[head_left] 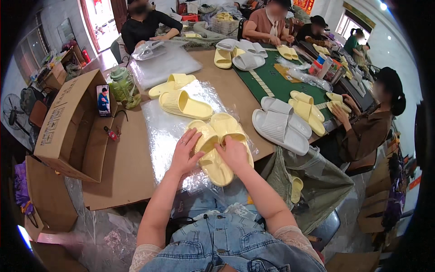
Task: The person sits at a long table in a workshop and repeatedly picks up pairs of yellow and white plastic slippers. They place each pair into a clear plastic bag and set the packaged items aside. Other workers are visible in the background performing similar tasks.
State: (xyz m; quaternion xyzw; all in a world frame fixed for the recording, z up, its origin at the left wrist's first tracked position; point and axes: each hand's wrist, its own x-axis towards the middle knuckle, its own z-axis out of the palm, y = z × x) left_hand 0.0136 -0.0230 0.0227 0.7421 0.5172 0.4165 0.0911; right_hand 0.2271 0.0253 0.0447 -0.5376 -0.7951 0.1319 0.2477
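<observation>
A pair of glossy yellow slide slippers (218, 171) lies side by side at the table's near edge, heels toward me. My left hand (185, 153) rests on the left slipper's strap, fingers stretched and thumb apart. At the strap opening of the right slipper, my right hand (234, 154) grips with bent fingers; its fingertips are partly hidden. Clear plastic bags (158, 131) lie stacked beneath and to the left; whether film covers the slippers I cannot tell. Just beyond my hands sit two more yellow slippers, a nearer one (186, 105) and a farther one (172, 85).
An open cardboard box (68, 131) stands at left, with a phone (103, 100) and a green jug (124, 86) beside it. Grey slippers (281, 127) and yellow slippers (307, 113) lie at right, near a seated co-worker (369, 122). A grey-green sack (312, 181) hangs at the right edge.
</observation>
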